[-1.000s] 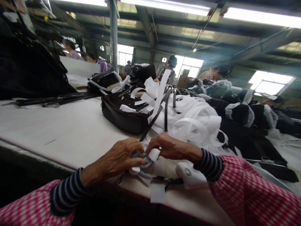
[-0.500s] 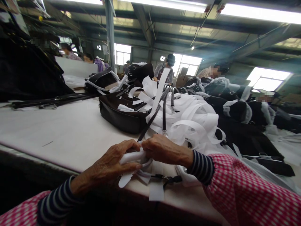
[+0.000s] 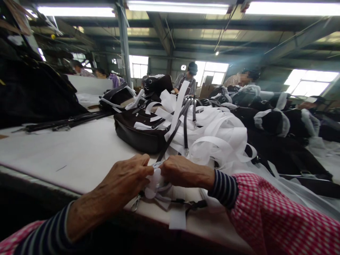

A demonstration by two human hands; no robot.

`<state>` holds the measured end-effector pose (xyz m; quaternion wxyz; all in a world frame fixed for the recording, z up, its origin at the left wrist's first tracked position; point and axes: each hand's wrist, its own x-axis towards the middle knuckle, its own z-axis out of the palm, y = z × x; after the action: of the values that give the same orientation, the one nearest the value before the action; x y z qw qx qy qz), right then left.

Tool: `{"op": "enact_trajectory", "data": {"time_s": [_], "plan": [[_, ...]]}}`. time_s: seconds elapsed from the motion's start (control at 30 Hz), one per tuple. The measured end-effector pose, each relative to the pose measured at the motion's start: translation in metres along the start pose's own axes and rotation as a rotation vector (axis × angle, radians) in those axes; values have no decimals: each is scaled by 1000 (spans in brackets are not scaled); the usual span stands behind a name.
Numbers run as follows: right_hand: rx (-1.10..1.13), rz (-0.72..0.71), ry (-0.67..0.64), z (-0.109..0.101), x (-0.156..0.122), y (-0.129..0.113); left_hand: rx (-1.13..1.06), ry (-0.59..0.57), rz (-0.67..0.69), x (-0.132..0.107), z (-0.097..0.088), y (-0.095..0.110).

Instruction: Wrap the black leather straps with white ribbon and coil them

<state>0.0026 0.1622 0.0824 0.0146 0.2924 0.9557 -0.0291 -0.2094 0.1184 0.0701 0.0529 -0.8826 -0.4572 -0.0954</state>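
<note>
Near the table's front edge, my left hand [image 3: 129, 177] and my right hand [image 3: 183, 171] meet at a white strip [image 3: 153, 184] of thin, soft material. My left fingers pinch it from the left. The right hand is curled closed at its other side, its fingertips partly hidden. One rounded end of the strip hangs down between the hands. A black strap [image 3: 172, 138] runs from the pile down to where the hands meet. Below my left hand a metal snap hook [image 3: 136, 203] lies at the edge. A short black strap with a buckle [image 3: 190, 203] lies below my right hand.
A heap of white strips [image 3: 220, 131] and straps lies beyond my hands, beside a black bag [image 3: 140, 132]. More black bags [image 3: 273, 122] are piled at right. Long black straps [image 3: 66, 120] lie at left, near a large dark bag [image 3: 34, 88]. Several people work behind.
My left hand has turned over and its fingers have closed in. The white strip lay across that hand's grip and now hangs between both hands. The snap hook has come into sight.
</note>
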Motion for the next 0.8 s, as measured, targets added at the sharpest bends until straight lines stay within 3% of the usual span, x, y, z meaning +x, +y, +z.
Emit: {"op": "enact_trajectory", "data": {"time_s": [0.13,0.23,0.4,0.7,0.8], "plan": [[38,-10,16,-1,-4,1,84,28,93,14,-1,9],[54,-12,76,8,-4,4,16,34,99,15,7,4],[115,-8,120,19,-3,9,-263,102,-98,7,18,-5],[123,-33,211,34,-7,13,-452,258,-417,14,26,28],[153,-21,212,38,-6,15,-505,257,-449,14,22,32]]}}
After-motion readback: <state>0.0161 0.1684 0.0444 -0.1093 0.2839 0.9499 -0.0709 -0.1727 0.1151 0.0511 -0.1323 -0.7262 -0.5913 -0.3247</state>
